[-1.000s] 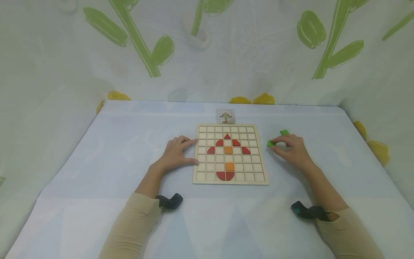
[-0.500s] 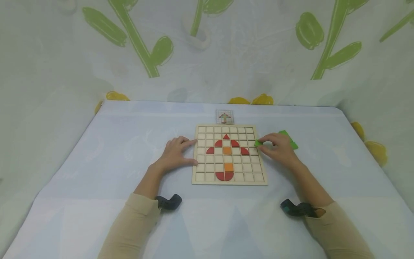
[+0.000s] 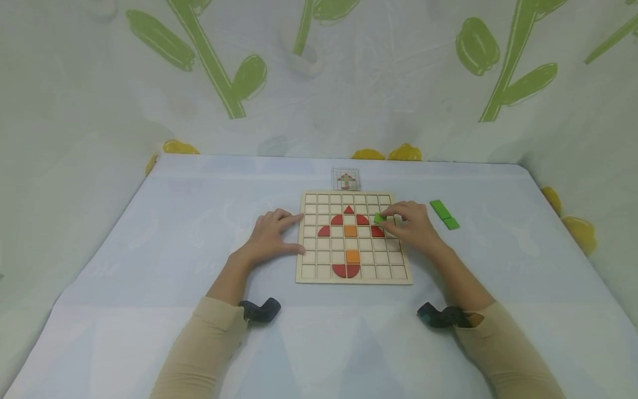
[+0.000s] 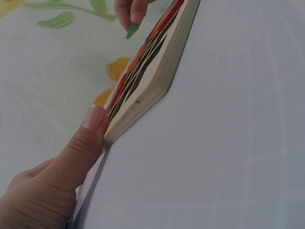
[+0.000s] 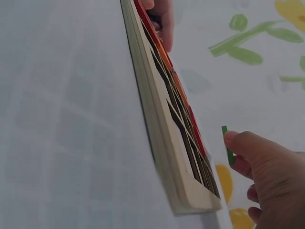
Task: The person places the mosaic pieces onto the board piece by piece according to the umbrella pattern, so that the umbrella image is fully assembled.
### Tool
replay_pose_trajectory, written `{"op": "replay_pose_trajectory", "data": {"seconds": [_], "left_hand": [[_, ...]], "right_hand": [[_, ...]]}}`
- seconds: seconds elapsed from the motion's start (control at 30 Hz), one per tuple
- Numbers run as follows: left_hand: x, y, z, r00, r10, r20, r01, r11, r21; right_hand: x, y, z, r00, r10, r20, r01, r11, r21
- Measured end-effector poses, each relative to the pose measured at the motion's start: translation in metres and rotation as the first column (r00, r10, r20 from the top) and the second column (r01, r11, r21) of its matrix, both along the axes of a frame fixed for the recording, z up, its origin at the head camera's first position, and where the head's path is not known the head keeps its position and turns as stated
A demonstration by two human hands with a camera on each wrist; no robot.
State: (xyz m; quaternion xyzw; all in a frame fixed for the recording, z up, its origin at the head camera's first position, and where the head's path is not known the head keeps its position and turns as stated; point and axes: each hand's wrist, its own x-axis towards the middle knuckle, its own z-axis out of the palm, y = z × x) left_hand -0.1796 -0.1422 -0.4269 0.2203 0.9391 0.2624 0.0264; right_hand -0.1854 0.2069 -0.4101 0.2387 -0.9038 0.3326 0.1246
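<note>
A wooden grid board [image 3: 359, 281] lies flat on the table, with several red pieces and two orange squares [image 3: 350, 230] set in its cells. Against its left edge rests my left hand [image 3: 271, 235], thumb and index finger spread apart; the left wrist view shows the thumb [image 4: 76, 155] touching the board's side. Between right thumb and fingertips I pinch a small green square tile [image 3: 379, 218]. My right hand [image 3: 411, 224] is over the board's right part, with the tile near the red quarter-round piece [image 3: 377, 231]. In the right wrist view the green tile [image 5: 228, 145] appears edge-on, above the board.
Further green tiles [image 3: 441, 209] lie on the table to the right of the board. A small pattern card [image 3: 346, 179] with a similar figure lies just beyond the board's far edge. A leaf-patterned wall covering [image 3: 379, 83] rises behind the table.
My right hand has carried the green tile leftward from beside the board to over its right cells. More of the green tiles on the table now shows. The left hand has stayed in place.
</note>
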Motion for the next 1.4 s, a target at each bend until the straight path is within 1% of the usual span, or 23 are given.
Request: {"op": "replay_pose_trajectory", "data": {"seconds": [0.13, 0.27, 0.4, 0.5, 0.6, 0.73, 0.97, 1.13, 1.4], "left_hand": [[0.001, 0.0, 0.002, 1.0, -0.008, -0.008, 0.008, 1.0, 0.008], [0.0, 0.001, 0.002, 1.0, -0.01, -0.01, 0.01, 1.0, 0.012], [0.0, 0.001, 0.002, 1.0, -0.006, -0.008, 0.007, 1.0, 0.006], [0.0, 0.001, 0.003, 1.0, -0.004, -0.008, 0.004, 1.0, 0.008], [0.0, 0.001, 0.003, 1.0, -0.002, -0.004, 0.002, 1.0, 0.01], [0.0, 0.001, 0.003, 1.0, -0.004, -0.007, 0.004, 1.0, 0.01], [0.0, -0.001, 0.001, 1.0, -0.007, -0.016, 0.007, 1.0, 0.002], [0.001, 0.0, 0.002, 1.0, -0.012, -0.018, 0.012, 1.0, 0.005], [0.002, 0.0, 0.003, 1.0, -0.006, -0.015, 0.006, 1.0, -0.004]], "right_hand": [[-0.002, -0.007, 0.0, 1.0, 0.011, 0.016, -0.011, 1.0, 0.005], [-0.005, -0.014, 0.0, 0.999, 0.03, 0.026, -0.03, 0.999, -0.01], [-0.007, -0.022, 0.0, 0.998, 0.062, 0.002, -0.062, 0.998, -0.024], [-0.009, -0.028, 0.0, 0.997, 0.076, -0.02, -0.076, 0.997, -0.009], [-0.01, -0.034, 0.0, 0.997, 0.08, -0.022, -0.08, 0.997, 0.014], [-0.012, -0.041, 0.0, 0.997, 0.082, -0.003, -0.081, 0.996, 0.041], [-0.017, -0.048, -0.004, 0.997, 0.076, 0.029, -0.078, 0.993, 0.087], [-0.019, -0.052, -0.005, 0.996, 0.09, 0.015, -0.091, 0.992, 0.09], [-0.02, -0.055, -0.005, 0.994, 0.106, 0.031, -0.107, 0.992, 0.061]]}}
